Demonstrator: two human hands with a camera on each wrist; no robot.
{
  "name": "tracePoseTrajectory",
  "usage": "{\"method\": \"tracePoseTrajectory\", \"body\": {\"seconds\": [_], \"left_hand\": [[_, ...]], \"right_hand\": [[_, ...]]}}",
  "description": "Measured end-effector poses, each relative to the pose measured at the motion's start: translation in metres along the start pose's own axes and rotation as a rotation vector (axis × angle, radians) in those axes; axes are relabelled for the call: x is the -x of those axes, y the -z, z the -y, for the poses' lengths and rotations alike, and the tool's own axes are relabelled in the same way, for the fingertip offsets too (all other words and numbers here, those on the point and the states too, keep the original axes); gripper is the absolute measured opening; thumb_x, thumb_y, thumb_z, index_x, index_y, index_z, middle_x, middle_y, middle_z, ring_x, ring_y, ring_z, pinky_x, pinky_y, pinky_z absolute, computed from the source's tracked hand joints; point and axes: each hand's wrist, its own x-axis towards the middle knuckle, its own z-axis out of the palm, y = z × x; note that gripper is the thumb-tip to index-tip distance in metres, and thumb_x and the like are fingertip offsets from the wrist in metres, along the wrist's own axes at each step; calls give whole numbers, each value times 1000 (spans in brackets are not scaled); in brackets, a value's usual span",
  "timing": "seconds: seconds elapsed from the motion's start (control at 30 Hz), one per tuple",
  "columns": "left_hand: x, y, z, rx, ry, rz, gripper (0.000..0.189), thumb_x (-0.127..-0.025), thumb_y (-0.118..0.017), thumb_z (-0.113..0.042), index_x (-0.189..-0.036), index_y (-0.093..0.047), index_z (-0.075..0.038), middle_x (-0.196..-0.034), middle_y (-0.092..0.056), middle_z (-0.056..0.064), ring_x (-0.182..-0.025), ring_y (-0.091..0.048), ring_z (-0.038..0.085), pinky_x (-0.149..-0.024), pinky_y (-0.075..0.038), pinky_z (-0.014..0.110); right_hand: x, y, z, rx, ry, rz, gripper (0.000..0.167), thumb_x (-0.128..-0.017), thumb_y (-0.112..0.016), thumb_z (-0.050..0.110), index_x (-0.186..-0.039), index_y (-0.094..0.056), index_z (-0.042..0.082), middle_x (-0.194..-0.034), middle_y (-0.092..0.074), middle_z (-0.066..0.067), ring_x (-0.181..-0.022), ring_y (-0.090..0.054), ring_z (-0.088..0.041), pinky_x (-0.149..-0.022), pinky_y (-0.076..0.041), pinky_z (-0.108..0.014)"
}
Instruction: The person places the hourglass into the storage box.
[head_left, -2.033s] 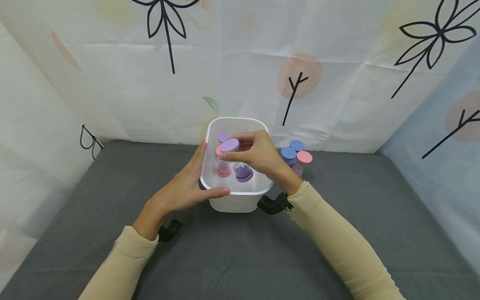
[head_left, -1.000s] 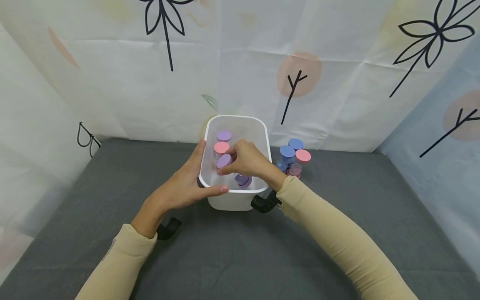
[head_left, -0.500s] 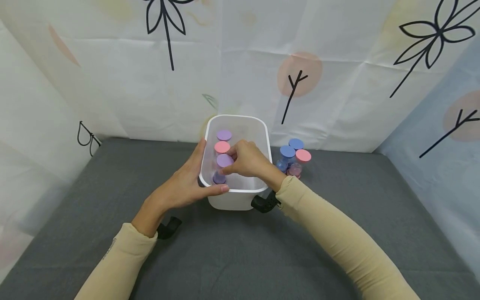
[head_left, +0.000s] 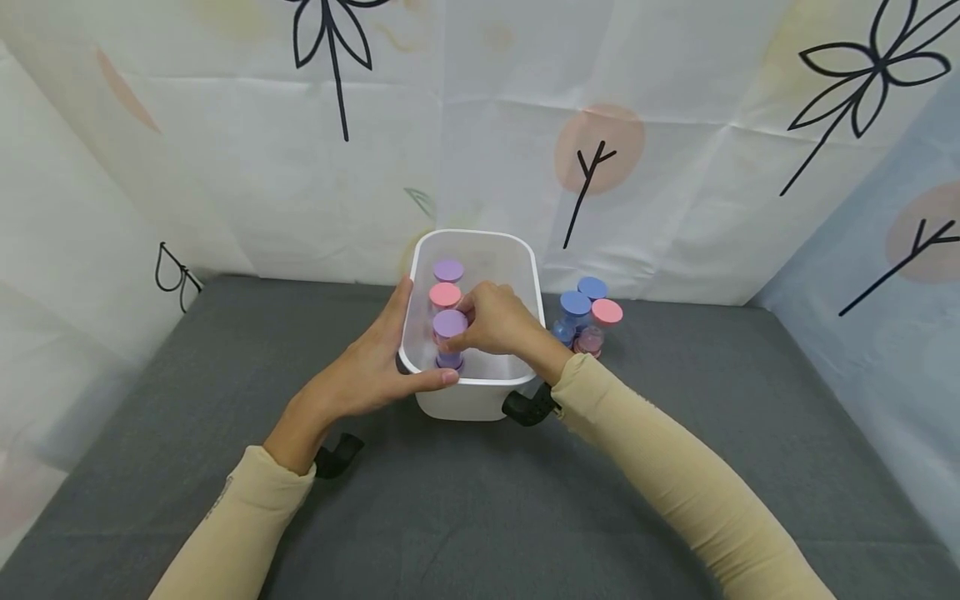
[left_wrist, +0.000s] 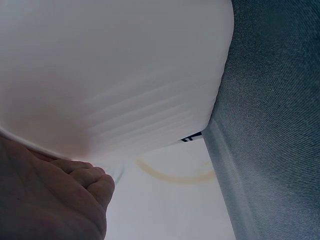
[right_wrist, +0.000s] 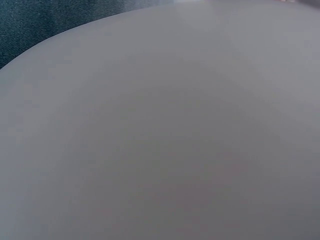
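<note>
A white plastic bin (head_left: 480,398) stands on the table. My left hand (head_left: 367,367) lies along its left wall with extended fingers, the thumb across the front rim. In the left wrist view, the fingers (left_wrist: 87,176) touch the outer wall. Inside the bin, my right hand (head_left: 498,321) pinches a small clear bottle with a purple cap (head_left: 450,323) and a purple base, held upright near the front left. Behind it, along the left wall, stand a pink-capped bottle (head_left: 445,295) and another purple-capped bottle (head_left: 448,270). The right wrist view shows mostly blurred white bin wall (right_wrist: 160,125).
Just right of the bin, two blue-capped bottles (head_left: 575,303) and one pink-capped bottle (head_left: 607,312) stand close together. Dark grey cloth (head_left: 465,508) covers the table. A patterned white cloth backdrop (head_left: 487,125) rises behind the bin.
My right hand has lowered the purple-capped bottle into the bin, and its base has swung left, from tilted to upright, in front of the pink-capped one. My left hand keeps its place.
</note>
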Motion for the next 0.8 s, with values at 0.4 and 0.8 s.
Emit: {"method": "tracePoseTrajectory", "body": {"seconds": [0.4,0.8], "left_hand": [[0,-1,0,-2,-5,0,124,-84,-81,-48,-162,13,-27,-169,1,-4,-147,-29,24,-113,-33,53],[0,-2,0,-4,-2,0,123,-84,-81,-48,-162,13,-28,-169,2,-5,-146,-31,24,-113,-33,54]], "right_hand": [[-1,-1,0,-27,38,14,27,-76,-92,21,-96,-81,7,-75,-72,3,-73,-62,-12,-64,-46,-25],[-2,-2,-1,-35,49,25,29,-76,-93,23,-97,-80,6,-79,-74,2,-76,-64,-11,-66,-48,-25]]}}
